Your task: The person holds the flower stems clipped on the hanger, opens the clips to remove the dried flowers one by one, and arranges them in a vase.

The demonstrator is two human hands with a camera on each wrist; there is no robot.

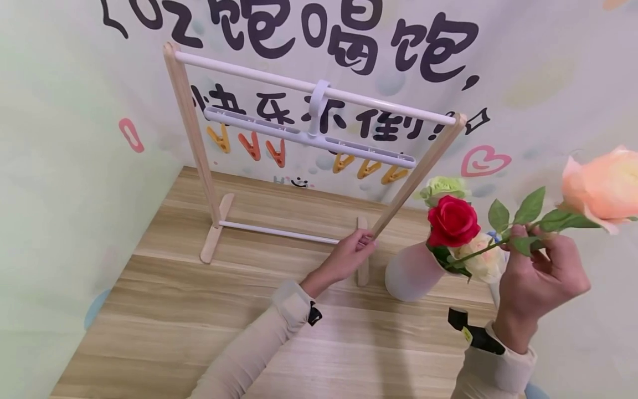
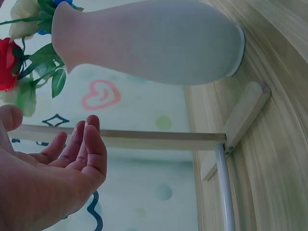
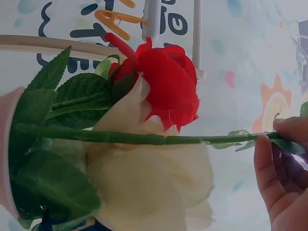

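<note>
My right hand (image 1: 540, 277) pinches the green stem (image 3: 187, 140) of a peach rose (image 1: 605, 185) between thumb and fingers, just below the bloom. The stem slants down into the mouth of a pink-and-white vase (image 1: 411, 271), its lower end hidden there. Inside the vase are a red rose (image 1: 453, 220), a cream rose (image 3: 149, 178) and a light green flower (image 1: 443, 188). My left hand (image 2: 53, 178) holds nothing, its fingers loosely bent. From the head it overlaps the foot of the rack's right post (image 1: 423, 172), left of the vase.
A wooden rack with a white top bar (image 1: 249, 71) stands on the wood-grain table (image 1: 209, 310). From the bar hangs a pale hanger (image 1: 279, 132) with orange and yellow clips (image 1: 251, 147). Behind is a printed cloth (image 1: 528, 66).
</note>
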